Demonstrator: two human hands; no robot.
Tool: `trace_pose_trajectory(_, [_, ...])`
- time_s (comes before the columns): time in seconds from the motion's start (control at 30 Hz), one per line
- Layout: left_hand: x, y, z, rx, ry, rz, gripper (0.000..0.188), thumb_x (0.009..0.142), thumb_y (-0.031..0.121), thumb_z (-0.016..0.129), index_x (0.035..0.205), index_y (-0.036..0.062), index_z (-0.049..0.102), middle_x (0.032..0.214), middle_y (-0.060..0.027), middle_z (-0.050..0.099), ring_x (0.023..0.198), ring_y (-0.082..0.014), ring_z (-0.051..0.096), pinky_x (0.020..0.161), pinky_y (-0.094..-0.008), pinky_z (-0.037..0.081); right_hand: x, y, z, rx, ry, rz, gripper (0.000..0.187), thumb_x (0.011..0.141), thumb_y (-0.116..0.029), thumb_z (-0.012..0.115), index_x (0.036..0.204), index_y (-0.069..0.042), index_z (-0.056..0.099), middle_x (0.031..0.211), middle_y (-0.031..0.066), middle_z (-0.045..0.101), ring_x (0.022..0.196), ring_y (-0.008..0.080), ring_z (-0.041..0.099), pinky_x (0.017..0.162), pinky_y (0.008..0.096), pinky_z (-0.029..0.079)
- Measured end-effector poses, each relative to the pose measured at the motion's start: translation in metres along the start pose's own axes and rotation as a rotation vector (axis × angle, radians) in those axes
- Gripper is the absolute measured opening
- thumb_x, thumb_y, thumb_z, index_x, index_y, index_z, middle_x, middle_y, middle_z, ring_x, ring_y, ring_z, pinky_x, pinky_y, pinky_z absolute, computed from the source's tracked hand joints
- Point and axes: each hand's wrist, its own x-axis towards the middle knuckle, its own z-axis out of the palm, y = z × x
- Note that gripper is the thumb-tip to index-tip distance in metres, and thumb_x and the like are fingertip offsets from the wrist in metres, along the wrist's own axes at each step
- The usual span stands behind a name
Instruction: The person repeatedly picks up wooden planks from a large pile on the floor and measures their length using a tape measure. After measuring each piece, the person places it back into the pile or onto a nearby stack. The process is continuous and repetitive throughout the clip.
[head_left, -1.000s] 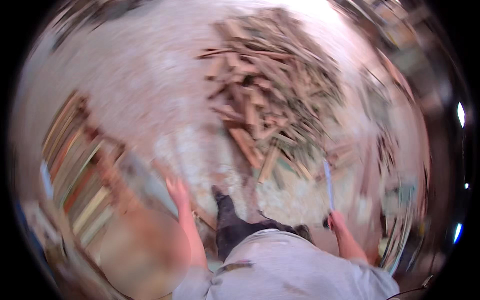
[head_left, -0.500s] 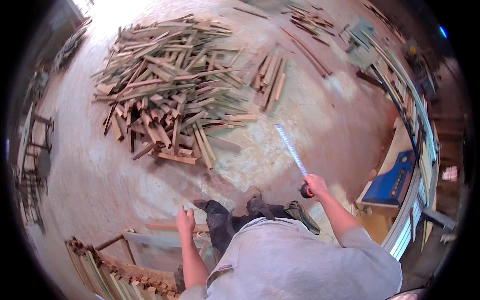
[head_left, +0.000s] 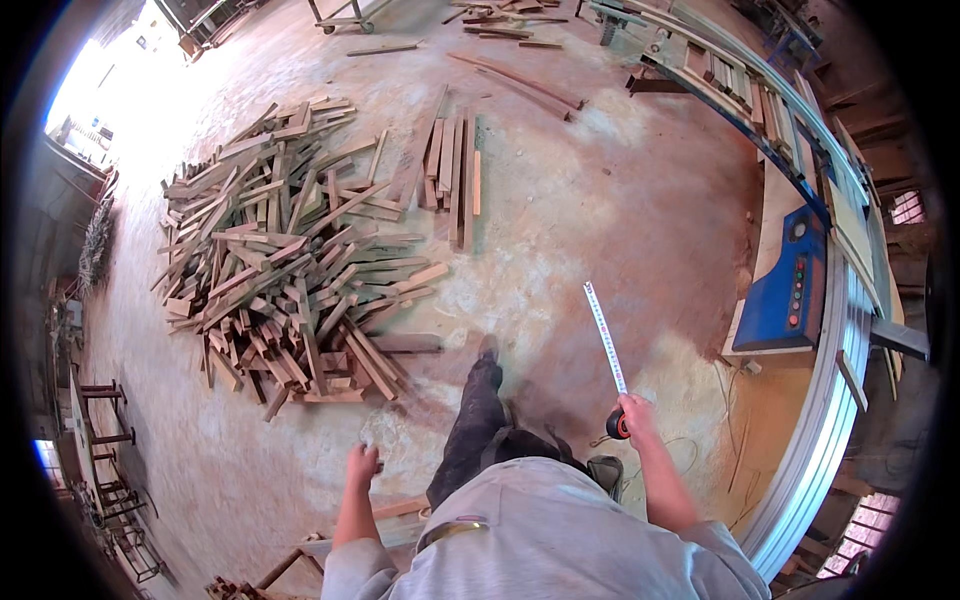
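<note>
My right hand (head_left: 637,412) is closed round a tape measure (head_left: 617,424) with a black and orange case. Its white blade (head_left: 606,340) is pulled out and points away from me over the floor. Out to the left hangs my left hand (head_left: 362,464), its fingers curled; whether anything small sits in them is too unclear to see. The nearest wood to that hand is a large heap of short wooden strips (head_left: 280,250) on the floor ahead and left. Right of the heap, several longer strips (head_left: 457,180) lie side by side.
Along the right runs a woodworking machine with a blue control panel (head_left: 783,290) and a long metal rail (head_left: 835,440). A wooden rack (head_left: 250,585) stands close at lower left, a metal frame (head_left: 100,440) at far left. Thin boards (head_left: 520,85) lie farther ahead.
My view has turned, and I have stepped forward. The heap now appears farther left, the machine nearer on the right. The tape measure stays in my right hand, its blade still out.
</note>
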Motion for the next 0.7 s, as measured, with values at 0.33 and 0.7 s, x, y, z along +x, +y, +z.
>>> trace_pose_trajectory(0.33, [0.016,0.016,0.091,-0.342,0.018,-0.498,0.022,0.086,0.018,0.056,0.096,-0.0013,0.058,0.08,-0.0148,0.061,0.063,-0.029,0.065,0.054,-0.0427,0.056,0.167,-0.221,0.094,-0.212,-0.214,-0.246,0.033,0.092,-0.027,0.057,0.076,0.0,0.068,0.062,0.0034,0.059,0.058,0.0105,0.052,0.057,0.0291,0.042])
trace_pose_trajectory(0.7, [0.176,0.484,0.169,-0.106,-0.062,0.259,0.054,0.09,0.021,0.055,0.138,-0.0025,0.046,0.096,-0.0124,0.065,0.072,-0.0175,0.064,0.063,-0.0306,0.053,0.314,-0.353,0.071,-0.525,-0.232,-0.295,0.035,0.093,-0.028,0.055,0.078,0.0,0.069,0.06,0.0109,0.06,0.056,0.0186,0.056,0.056,0.0345,0.043])
